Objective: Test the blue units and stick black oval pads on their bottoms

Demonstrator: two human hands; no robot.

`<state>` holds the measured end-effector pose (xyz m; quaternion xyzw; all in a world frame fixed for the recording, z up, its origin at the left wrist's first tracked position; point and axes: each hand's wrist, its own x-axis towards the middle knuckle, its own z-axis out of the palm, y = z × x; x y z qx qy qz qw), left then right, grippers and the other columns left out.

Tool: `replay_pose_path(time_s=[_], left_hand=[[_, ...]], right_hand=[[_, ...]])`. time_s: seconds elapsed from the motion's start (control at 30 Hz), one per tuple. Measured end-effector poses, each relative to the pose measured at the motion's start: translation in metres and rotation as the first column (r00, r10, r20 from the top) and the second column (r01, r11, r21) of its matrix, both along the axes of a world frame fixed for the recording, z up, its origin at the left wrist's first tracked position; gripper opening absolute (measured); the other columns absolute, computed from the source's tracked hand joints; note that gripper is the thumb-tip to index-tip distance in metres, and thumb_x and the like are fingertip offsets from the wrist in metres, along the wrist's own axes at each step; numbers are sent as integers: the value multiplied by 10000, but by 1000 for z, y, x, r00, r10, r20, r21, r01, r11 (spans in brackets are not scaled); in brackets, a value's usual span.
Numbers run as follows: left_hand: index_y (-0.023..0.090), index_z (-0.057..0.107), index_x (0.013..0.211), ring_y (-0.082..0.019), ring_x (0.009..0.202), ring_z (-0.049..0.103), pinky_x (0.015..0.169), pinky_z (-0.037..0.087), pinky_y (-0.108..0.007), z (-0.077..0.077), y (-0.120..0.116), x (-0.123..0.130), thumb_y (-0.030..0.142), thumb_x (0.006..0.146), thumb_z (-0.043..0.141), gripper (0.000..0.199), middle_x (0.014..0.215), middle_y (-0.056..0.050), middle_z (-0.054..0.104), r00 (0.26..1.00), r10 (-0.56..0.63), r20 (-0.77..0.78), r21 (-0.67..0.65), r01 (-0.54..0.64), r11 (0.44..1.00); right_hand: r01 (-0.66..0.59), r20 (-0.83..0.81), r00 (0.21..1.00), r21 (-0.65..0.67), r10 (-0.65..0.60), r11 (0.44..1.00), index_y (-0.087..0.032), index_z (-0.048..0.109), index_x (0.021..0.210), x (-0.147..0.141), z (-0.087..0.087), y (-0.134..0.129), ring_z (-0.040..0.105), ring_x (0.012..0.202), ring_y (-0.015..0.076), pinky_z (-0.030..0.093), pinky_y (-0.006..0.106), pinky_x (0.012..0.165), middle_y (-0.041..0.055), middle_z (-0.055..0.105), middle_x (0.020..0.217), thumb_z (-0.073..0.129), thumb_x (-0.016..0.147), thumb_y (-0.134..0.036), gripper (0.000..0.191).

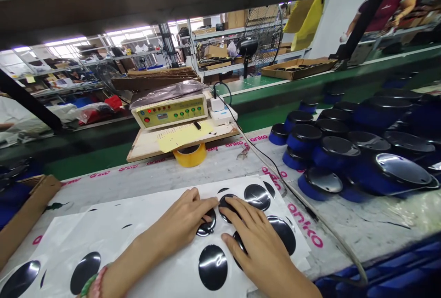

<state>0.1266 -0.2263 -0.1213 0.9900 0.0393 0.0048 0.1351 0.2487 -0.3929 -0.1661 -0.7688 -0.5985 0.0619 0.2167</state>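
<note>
The left hand (177, 225) and right hand (257, 240) were positioned palm-down, fingers extended, fingertips closely adjacent.

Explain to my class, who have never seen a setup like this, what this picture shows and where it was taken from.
This view comes from a camera worn on a person's head, looking down at their own bare hands. The left hand and right hand rest on a white sheet bearing glossy black oval discs. The right hand's fingers lie over one disc, and the left hand's fingertips reach beside it; whether either hand grips is hard to tell. To the right stand blue round pieces with shiny dark tops. Farther ahead sits a yellow-green control box.
</note>
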Motion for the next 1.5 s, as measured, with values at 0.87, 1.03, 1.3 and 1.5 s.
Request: replay_pose_path(time_s=[0.87, 1.03, 1.3, 1.5], left_hand=[[230, 437, 898, -95, 654, 469, 549, 445, -209, 17, -26, -57, -2, 803, 511, 262, 819, 14, 420, 771, 382, 509, -528, -71, 846], [307, 409, 1124, -107, 719, 574, 615, 484, -221, 0, -46, -30, -70, 695, 433, 571, 1171, -12, 523, 979, 201, -31, -393, -197, 898], [274, 472, 1022, -144, 871, 588, 755, 485, -256, -12, -53, -9, 73, 860, 460, 258, 993, 26, 599, 994, 106, 26, -350, -91, 932], [193, 457, 1097, -251, 953, 521, 785, 502, -395, -25, -75, 19, -51, 730, 451, 441, 1100, -53, 594, 993, 60, 100, -137, -46, 990]], right_hand=[[49, 13, 999, 219, -53, 975, -192, 507, 1279, -1, -7, 2, 425, 1257, 271, 436, 493, 969, 79, 500, 1348, 425, 930, -241, 362], [96, -126, 990, 324, -58, 941, -241, 475, 1257, 14, -3, -24, 461, 1227, 196, 457, 395, 984, 47, 534, 1298, 441, 938, -265, 322], [-11, -102, 994, 231, 35, 973, -169, 442, 1303, 15, -15, -30, 411, 1279, 215, 419, 464, 1022, 110, 489, 1349, 365, 900, -107, 415], [105, -389, 921, 212, -15, 972, -158, 358, 1356, 13, -12, -32, 426, 1272, 160, 404, 387, 1047, 105, 485, 1353, 290, 758, 14, 626]])
